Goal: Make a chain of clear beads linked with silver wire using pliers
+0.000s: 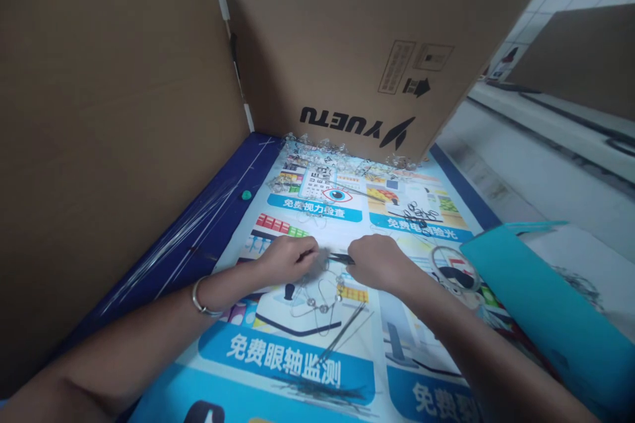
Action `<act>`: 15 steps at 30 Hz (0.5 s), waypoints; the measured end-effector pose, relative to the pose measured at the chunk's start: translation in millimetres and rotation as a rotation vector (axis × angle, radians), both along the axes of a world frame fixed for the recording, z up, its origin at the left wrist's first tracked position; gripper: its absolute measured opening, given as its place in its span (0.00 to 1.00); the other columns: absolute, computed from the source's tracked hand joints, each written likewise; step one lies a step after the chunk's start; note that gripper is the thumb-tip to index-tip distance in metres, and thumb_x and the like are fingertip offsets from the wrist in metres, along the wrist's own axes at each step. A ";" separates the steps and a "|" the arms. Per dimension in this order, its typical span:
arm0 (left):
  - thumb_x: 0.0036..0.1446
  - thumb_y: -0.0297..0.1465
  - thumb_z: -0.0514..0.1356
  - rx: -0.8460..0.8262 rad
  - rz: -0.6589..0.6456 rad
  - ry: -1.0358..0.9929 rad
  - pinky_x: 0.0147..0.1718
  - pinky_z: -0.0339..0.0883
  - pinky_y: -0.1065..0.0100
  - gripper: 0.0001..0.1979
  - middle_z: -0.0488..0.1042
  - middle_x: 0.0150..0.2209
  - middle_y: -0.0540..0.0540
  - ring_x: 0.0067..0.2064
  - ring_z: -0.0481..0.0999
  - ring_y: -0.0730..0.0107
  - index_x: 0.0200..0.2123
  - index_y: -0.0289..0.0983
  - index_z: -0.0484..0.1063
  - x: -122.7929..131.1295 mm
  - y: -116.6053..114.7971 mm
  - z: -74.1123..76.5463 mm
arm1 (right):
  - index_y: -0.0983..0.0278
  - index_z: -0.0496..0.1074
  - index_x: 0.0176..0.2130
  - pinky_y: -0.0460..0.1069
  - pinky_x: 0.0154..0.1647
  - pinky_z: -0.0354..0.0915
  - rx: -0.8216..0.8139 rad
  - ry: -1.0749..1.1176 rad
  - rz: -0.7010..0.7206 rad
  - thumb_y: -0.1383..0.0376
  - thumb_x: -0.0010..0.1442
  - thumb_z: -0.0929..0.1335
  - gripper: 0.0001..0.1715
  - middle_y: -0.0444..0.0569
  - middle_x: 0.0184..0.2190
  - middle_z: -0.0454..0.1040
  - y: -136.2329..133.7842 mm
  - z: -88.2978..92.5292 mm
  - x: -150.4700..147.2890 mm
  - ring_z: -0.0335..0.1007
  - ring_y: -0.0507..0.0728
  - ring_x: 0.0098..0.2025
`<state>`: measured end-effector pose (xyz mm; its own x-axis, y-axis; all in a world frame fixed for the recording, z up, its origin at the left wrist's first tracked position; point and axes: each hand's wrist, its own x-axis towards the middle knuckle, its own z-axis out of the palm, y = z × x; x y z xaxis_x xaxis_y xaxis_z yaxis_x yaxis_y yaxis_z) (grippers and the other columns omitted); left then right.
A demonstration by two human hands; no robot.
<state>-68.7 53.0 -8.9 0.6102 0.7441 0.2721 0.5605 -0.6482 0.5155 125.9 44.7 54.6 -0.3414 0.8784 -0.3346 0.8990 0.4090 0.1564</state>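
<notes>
Near the middle of the head view, my left hand (289, 259) is closed in a pinch on the end of a thin wire chain with clear beads (323, 308), which hangs down over the printed sheet. My right hand (377, 262) is wrapped round small dark pliers (342, 258). Their narrow jaws point left, toward the fingertips of my left hand, with a small gap between. A silver bangle (201, 299) circles my left wrist. Dark thin wires (342, 330) lie below the beads, and a blurred bundle of dark strands (322, 388) lies nearer me.
Cardboard panels stand on the left (114, 112) and at the back (347, 33). Beaded strands (325, 145) line the back panel's foot. Black loops (421, 215), a clear ring (455, 269) and a teal folder (540, 304) are on the right. Clear strands (173, 244) and a green disc (247, 195) lie left.
</notes>
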 end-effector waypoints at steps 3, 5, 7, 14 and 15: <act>0.52 0.24 0.50 0.002 -0.003 0.009 0.24 0.54 0.75 0.07 0.67 0.23 0.53 0.24 0.65 0.77 0.26 0.35 0.66 -0.7 0.4 0.2 | 0.67 0.75 0.33 0.50 0.29 0.60 -0.005 0.008 0.005 0.64 0.50 0.63 0.14 0.59 0.32 0.75 2.3 1.5 -7.0 0.71 0.62 0.35; 0.52 0.23 0.50 0.004 -0.005 0.013 0.24 0.54 0.75 0.07 0.67 0.22 0.53 0.24 0.65 0.77 0.26 0.35 0.66 -0.8 0.4 0.9 | 0.67 0.75 0.33 0.50 0.29 0.59 -0.006 0.013 0.004 0.66 0.49 0.63 0.14 0.59 0.33 0.75 3.1 2.0 -10.7 0.71 0.62 0.35; 0.52 0.23 0.50 0.006 -0.011 0.019 0.24 0.54 0.75 0.07 0.68 0.22 0.53 0.24 0.65 0.77 0.25 0.35 0.66 -0.5 0.7 1.1 | 0.67 0.75 0.33 0.50 0.28 0.59 -0.008 0.020 -0.003 0.66 0.49 0.63 0.14 0.60 0.33 0.75 3.3 2.0 -10.9 0.71 0.62 0.35; 0.54 0.25 0.51 0.097 -0.082 -0.037 0.33 0.62 0.72 0.07 0.71 0.32 0.47 0.35 0.69 0.71 0.29 0.36 0.69 0.9 2.0 4.2 | 0.64 0.74 0.33 0.46 0.25 0.54 -0.026 0.099 -0.050 0.57 0.54 0.60 0.18 0.53 0.32 0.75 7.4 -5.4 16.1 0.70 0.57 0.33; 0.54 0.25 0.52 0.125 -0.105 -0.051 0.36 0.63 0.70 0.07 0.71 0.36 0.45 0.39 0.69 0.69 0.30 0.36 0.70 0.8 1.7 5.4 | 0.64 0.74 0.32 0.45 0.24 0.52 -0.037 0.120 -0.063 0.55 0.54 0.60 0.19 0.51 0.31 0.75 8.4 -7.3 20.4 0.69 0.56 0.32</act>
